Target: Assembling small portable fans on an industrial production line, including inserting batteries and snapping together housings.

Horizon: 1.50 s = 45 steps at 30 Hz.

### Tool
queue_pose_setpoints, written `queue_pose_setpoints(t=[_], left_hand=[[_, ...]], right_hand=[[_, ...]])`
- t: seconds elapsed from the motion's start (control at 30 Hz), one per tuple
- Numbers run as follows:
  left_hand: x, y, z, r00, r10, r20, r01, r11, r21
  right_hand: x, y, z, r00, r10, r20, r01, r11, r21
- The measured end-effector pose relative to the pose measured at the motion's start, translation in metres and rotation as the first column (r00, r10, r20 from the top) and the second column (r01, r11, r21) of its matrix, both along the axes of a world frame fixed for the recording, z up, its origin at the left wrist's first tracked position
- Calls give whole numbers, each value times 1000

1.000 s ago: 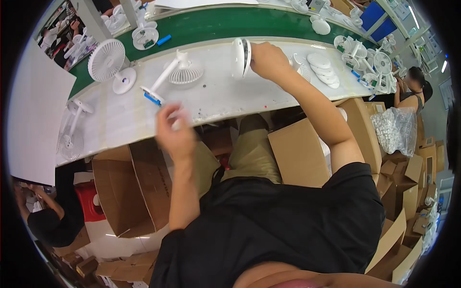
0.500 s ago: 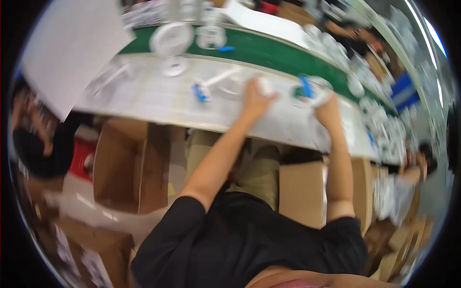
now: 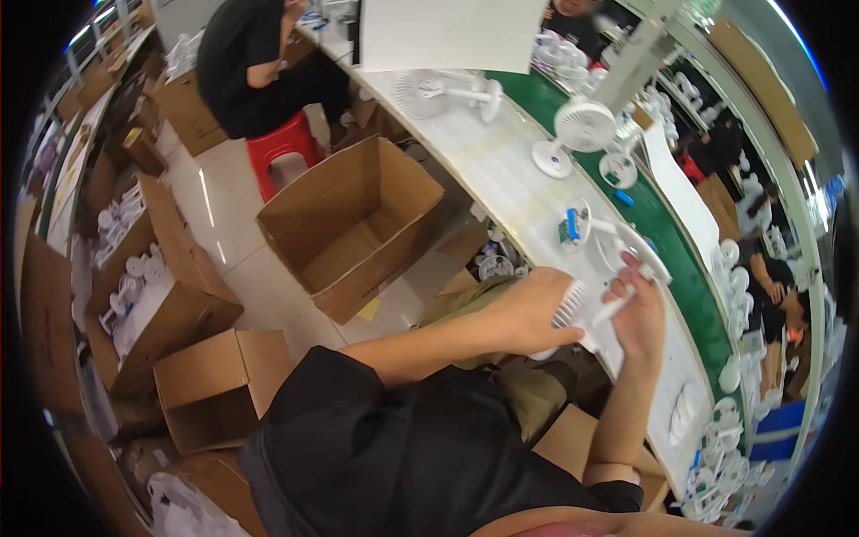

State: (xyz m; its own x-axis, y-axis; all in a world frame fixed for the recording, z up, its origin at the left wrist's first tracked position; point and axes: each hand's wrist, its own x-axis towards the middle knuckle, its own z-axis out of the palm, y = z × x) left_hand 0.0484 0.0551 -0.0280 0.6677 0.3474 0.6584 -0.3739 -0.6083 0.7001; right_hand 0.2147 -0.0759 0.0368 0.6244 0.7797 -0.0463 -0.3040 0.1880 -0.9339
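My left hand [image 3: 540,315] is closed around a white slotted part [image 3: 570,304], like the grille or housing of a small fan. Close beside it, my right hand [image 3: 641,318] grips a slim white stem [image 3: 616,307] that slants toward the left hand's part. Whether the two pieces touch is unclear. Just beyond the hands on the bench lies a white fan piece with a round rim [image 3: 640,251]. Next to it is an open white round base [image 3: 583,219], with a blue cylinder [image 3: 573,224] and a bit of green board inside.
An assembled white desk fan [image 3: 583,127] stands farther along the white bench [image 3: 501,166], beside a green strip [image 3: 689,295]. An open cardboard box [image 3: 349,224] sits on the floor at left, near a red stool [image 3: 282,152] with a seated person. White fan parts [image 3: 716,456] crowd the right end.
The view has swung left, showing more floor and boxes. My hands, apart over the bench before, are now close together near its front edge, holding white parts.
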Motion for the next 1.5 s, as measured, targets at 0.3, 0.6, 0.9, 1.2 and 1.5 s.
queue_pose_setpoints(t=[0.3,0.6,0.9,1.2,1.5], left_hand=[[-143,52,-48,847,288,-448,-518,637,-570],[-142,59,-53,161,984,-82,-967,174,188],[-111,85,-59,642,759,-108,-754,651,91],[-174,109,-11,658,681,-320,-679,721,139],[-177,130,-36,642,682,-350,-724,690,15]], right_hand=[[-113,154,-59,900,229,-371,-149,961,231],[-131,215,-67,820,242,-519,-182,969,166],[-140,215,-74,872,159,-462,-122,986,111],[-170,230,-74,820,376,-432,-272,919,284],[-188,230,-68,837,512,-194,-453,847,279]])
